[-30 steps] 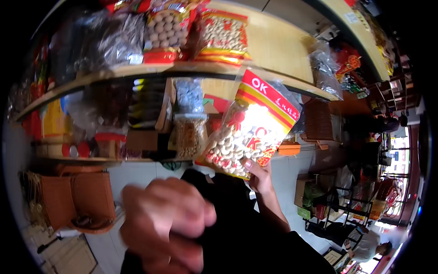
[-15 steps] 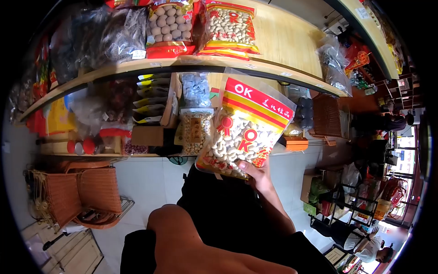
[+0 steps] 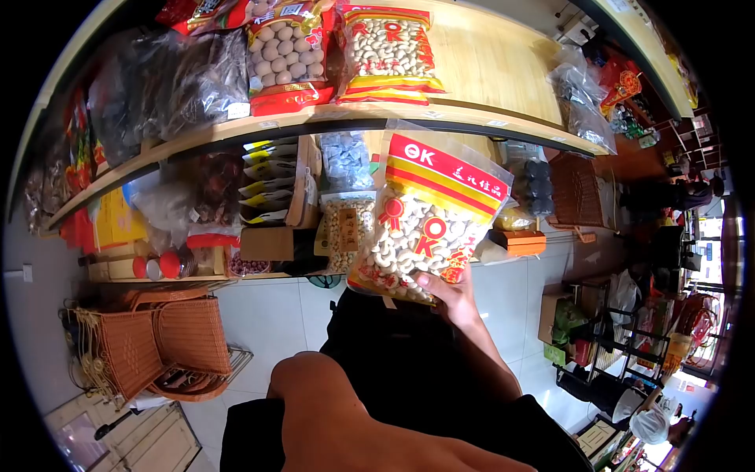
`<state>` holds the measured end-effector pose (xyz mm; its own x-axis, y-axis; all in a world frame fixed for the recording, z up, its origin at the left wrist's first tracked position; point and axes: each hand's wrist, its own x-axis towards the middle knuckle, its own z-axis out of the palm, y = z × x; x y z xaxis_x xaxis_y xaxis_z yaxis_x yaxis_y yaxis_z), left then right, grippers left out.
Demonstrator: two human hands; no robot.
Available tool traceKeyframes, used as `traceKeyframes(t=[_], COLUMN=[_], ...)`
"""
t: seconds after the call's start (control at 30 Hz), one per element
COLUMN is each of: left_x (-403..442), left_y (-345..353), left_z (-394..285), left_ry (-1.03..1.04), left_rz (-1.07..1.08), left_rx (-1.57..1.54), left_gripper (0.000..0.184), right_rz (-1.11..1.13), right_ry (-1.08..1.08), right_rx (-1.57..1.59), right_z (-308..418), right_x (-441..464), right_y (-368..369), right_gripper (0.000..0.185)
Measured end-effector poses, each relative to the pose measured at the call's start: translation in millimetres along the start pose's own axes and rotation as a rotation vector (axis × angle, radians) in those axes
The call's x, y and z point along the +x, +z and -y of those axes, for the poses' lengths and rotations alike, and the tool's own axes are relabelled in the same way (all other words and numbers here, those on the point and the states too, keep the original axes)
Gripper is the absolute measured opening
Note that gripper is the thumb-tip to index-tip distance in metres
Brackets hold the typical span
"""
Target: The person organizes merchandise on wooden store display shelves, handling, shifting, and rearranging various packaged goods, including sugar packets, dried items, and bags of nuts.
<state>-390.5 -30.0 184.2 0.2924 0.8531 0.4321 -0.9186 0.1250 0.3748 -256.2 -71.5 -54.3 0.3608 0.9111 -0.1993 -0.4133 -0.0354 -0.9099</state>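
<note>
My right hand (image 3: 451,295) grips the lower right corner of a clear bag of cashews (image 3: 417,236), its thumb across the front and the other fingers hidden behind. Red and yellow bands with "OK" lettering run across the bag's top, which tilts slightly. The bag is held before the lower shelf, below the upper shelf's edge. My left arm (image 3: 338,417) is bent at the bottom of the view, and its hand lies outside the picture.
On the upper shelf (image 3: 503,71) lie another cashew bag (image 3: 389,51) and a bag of round brown dried fruit (image 3: 287,51). Below are yellow-and-black packets (image 3: 267,181) and an orange box (image 3: 521,241). A wicker chair (image 3: 189,338) stands left; a person (image 3: 649,421) is at lower right.
The view has shifted slightly, so the shelves and chair appear farther right and the lower shelf sits lower. My right hand still grips the cashew bag. The person at lower right has changed posture.
</note>
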Motion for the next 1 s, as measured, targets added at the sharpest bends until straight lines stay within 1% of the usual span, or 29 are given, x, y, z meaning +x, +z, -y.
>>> traceKeyframes(t=[0.1,0.2,0.4,0.43,0.5,0.53,0.6,0.67,0.73,0.77,0.8,0.87,0.97,1.0], left_x=[3.7,15.6,21.3,18.3,18.0,19.3,23.8,30.7,23.6,20.1,22.5,24.2,30.4,34.9], left_y=[0.0,0.6,-9.2,-4.3,-3.9,-10.0,-18.0,-25.4,-5.6,4.5,8.8,13.7,16.8,11.8], left_z=[3.4,8.2,17.5,24.8,34.4,36.0,42.5,48.8,59.3,64.4,64.2,67.2,77.5,82.2], left_ry=[0.014,0.066,-0.003,0.083,0.16,0.18,0.185,0.196,0.271,0.304,0.197,0.081,-0.009,-0.037], left_rz=[0.029,-0.002,0.21,0.121,0.044,0.15,0.257,0.441,0.286,0.207,0.22,0.247,0.296,0.454], left_rx=[0.003,-0.009,0.017,0.064,0.104,0.126,0.142,0.107,0.159,0.188,0.206,0.217,0.226,0.201], left_gripper=[0.03,0.026,0.019,0.015,0.015,0.019,0.025,0.025,0.024,0.023,0.02,0.018,0.012,0.01], right_rz=[-0.032,-0.013,-0.039,-0.042,-0.054,-0.07,-0.078,-0.089,-0.085,-0.117,-0.116,-0.125,-0.163,-0.17], right_ry=[-0.016,-0.018,0.013,0.03,0.034,0.034,0.023,0.016,0.011,0.004,0.012,0.005,0.004,-0.008], right_rx=[0.024,0.037,0.025,0.038,0.056,0.075,0.122,0.122,0.141,0.193,0.203,0.219,0.213,0.235], right_z=[-1.5,-1.3,-0.4,-2.9,-5.3,-6.0,-7.5,-6.3,-5.9,-5.4,-3.6,-1.3,-0.8,-0.3], right_x=[2.8,6.9,8.1,8.5,9.9,9.9,10.1,7.1,6.3,5.1,4.6,4.2,3.1,4.3], right_y=[0.1,-3.0,-10.5,-13.4,-18.6,-20.2,-25.3,-29.6,-34.2,-36.0,-40.2,-49.9,-65.7,-70.0], right_gripper=[0.054,0.053,0.055,0.057,0.058,0.059,0.06,0.06,0.059,0.056,0.056,0.056,0.057,0.057])
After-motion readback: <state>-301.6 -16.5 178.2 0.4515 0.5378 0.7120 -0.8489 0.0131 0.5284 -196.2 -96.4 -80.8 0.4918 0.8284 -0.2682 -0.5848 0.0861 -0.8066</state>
